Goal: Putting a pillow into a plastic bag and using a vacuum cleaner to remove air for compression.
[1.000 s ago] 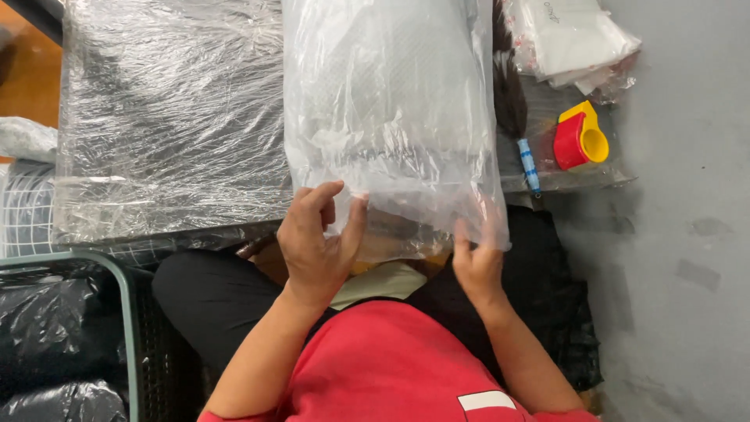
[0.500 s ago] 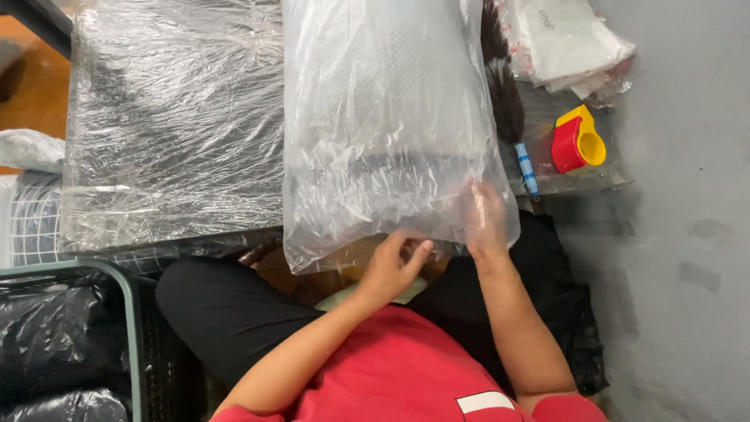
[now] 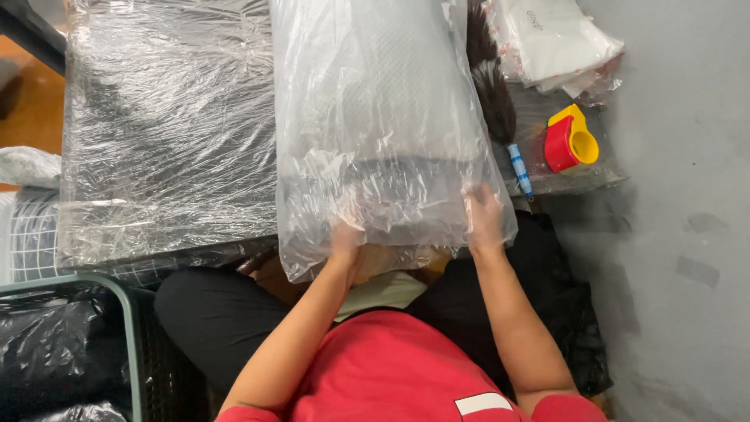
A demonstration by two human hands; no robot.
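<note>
Inside clear bag (image 3: 375,117) | left hand (image 3: 345,238), right hand (image 3: 483,215) veiled | fingers' grip: cannot tell

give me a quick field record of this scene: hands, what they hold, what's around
left hand: inside the open mouth of the clear plastic bag, seen through the film
right hand: also under the film, at the bag's right corner
bag contents: folded grey item, details unclear
left of bag: plastic-wrapped flat stack
right of bag: dark feather duster, red and yellow tape dispenser, pile of white packets
lower left: bin of black bags
</note>
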